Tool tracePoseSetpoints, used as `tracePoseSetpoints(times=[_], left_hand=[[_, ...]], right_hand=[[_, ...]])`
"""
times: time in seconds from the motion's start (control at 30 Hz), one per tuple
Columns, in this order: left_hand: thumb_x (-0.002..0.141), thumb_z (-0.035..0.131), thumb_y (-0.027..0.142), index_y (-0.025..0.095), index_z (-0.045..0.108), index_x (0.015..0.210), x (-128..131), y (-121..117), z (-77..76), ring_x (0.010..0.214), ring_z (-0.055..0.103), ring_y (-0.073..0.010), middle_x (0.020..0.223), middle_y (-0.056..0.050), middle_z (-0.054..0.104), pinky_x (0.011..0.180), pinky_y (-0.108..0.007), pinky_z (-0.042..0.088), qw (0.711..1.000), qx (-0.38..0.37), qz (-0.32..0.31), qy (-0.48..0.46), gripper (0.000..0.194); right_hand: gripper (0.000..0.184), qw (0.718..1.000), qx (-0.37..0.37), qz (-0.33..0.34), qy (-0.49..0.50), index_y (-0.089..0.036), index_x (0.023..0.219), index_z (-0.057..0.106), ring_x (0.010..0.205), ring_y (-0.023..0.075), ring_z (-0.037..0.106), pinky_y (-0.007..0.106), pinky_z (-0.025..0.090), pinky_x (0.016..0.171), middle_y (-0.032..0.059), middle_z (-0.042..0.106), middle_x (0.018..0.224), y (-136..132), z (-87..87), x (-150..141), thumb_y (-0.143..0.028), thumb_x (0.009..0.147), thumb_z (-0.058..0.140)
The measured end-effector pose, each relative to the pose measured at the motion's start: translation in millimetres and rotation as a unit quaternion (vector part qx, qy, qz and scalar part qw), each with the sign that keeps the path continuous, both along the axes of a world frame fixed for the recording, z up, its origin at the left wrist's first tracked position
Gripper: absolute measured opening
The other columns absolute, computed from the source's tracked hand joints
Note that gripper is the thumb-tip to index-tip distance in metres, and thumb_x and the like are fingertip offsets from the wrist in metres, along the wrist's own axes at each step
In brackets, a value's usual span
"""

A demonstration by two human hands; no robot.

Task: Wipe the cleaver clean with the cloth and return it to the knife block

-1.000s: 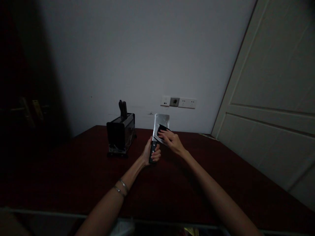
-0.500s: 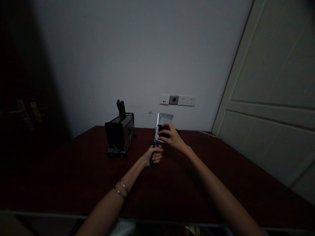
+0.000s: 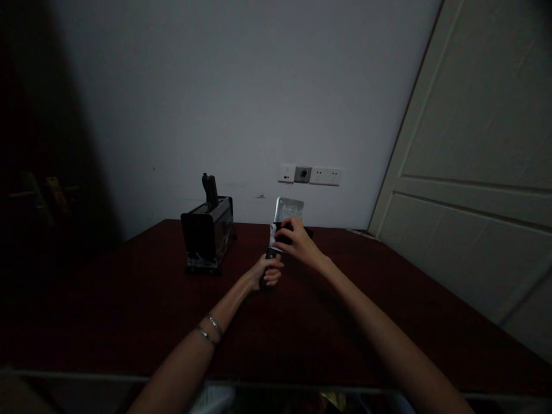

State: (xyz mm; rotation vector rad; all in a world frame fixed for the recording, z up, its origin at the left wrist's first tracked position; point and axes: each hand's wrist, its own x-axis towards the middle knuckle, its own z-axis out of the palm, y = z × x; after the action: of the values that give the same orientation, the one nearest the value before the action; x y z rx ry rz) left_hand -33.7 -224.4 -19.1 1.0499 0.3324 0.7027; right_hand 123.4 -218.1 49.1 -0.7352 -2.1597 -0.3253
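My left hand [image 3: 269, 271] is closed round the dark handle of a cleaver [image 3: 290, 208], which points up and away above the table. The cleaver's broad metal blade shows at the top. With bent fingers and thumb, my right hand [image 3: 297, 241] grips a black thing [image 3: 282, 233] against the lower blade. A white patch lies along the left side of the blade there. Part of the black thing sticks out to the right behind my hand; its kind is too dark to make out.
A dark knife block [image 3: 199, 238] with black handles [image 3: 210, 191] standing in it is on the left of the dark red table [image 3: 328, 339]. Behind the table is a wall with sockets [image 3: 325, 176]. A pale door [image 3: 474, 172] stands at the right.
Both hands hold nearly the same pose on the cleaver. My right hand and the black thing have shifted very slightly left, as has the whole view.
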Motion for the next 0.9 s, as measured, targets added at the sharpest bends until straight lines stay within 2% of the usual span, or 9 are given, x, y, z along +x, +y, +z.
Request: tracePoseSetpoints(times=[0.2,0.47,0.53,0.7,0.9], left_hand=[[0.066,0.064,0.018,0.02,0.035,0.064,4.8,-3.9,-0.4,0.026,0.019,-0.0031,0.034,0.012,0.03,0.027,-0.013,0.023,1.0,0.008,-0.014,-0.004,0.029],[0.063,0.066,0.02,0.02,0.033,0.065,8.1,-2.2,-4.6,0.025,0.021,-0.003,0.035,0.014,0.03,0.027,-0.013,0.023,1.0,0.018,0.017,0.011,0.034],[0.062,0.067,0.021,0.02,0.034,0.067,8.3,-3.0,-3.9,0.025,0.021,-0.0031,0.035,0.014,0.03,0.027,-0.013,0.022,1.0,0.014,0.014,0.013,0.033],[0.064,0.065,0.022,0.02,0.036,0.069,7.1,-6.2,1.0,0.025,0.019,-0.003,0.034,0.014,0.029,0.027,-0.013,0.022,1.0,0.015,0.009,-0.01,0.029],[0.063,0.066,0.021,0.02,0.037,0.068,6.6,-5.1,3.4,0.024,0.02,-0.0032,0.034,0.014,0.028,0.027,-0.013,0.022,0.999,0.021,0.035,0.003,0.03]], right_hand=[[0.016,0.999,-0.005,0.008,-0.042,-0.023,0.086,0.064,0.102,0.0227,0.045,0.042,0.04,0.089,0.0072,0.047,0.102,1.1,6.6,10.9,-0.035,0.075,0.066],[0.024,0.996,0.005,-0.078,-0.045,-0.021,0.094,0.061,0.097,0.0246,0.044,0.043,0.041,0.083,0.0098,0.048,0.101,-9.5,5.4,-8.3,-0.039,0.078,0.061],[0.023,0.997,0.003,-0.065,-0.045,-0.021,0.094,0.06,0.098,0.0241,0.043,0.042,0.041,0.085,0.0095,0.049,0.102,-10.6,6.5,-5.0,-0.038,0.079,0.06],[0.014,0.997,-0.019,0.016,-0.071,-0.022,0.089,0.06,0.098,0.0218,0.044,0.039,0.04,0.087,0.0069,0.05,0.102,-8.7,13.3,7.8,-0.033,0.081,0.059],[0.019,0.999,-0.003,-0.011,-0.05,-0.02,0.089,0.06,0.094,0.0218,0.043,0.038,0.041,0.083,0.0074,0.05,0.099,-5.4,11.8,1.6,-0.037,0.079,0.061]])
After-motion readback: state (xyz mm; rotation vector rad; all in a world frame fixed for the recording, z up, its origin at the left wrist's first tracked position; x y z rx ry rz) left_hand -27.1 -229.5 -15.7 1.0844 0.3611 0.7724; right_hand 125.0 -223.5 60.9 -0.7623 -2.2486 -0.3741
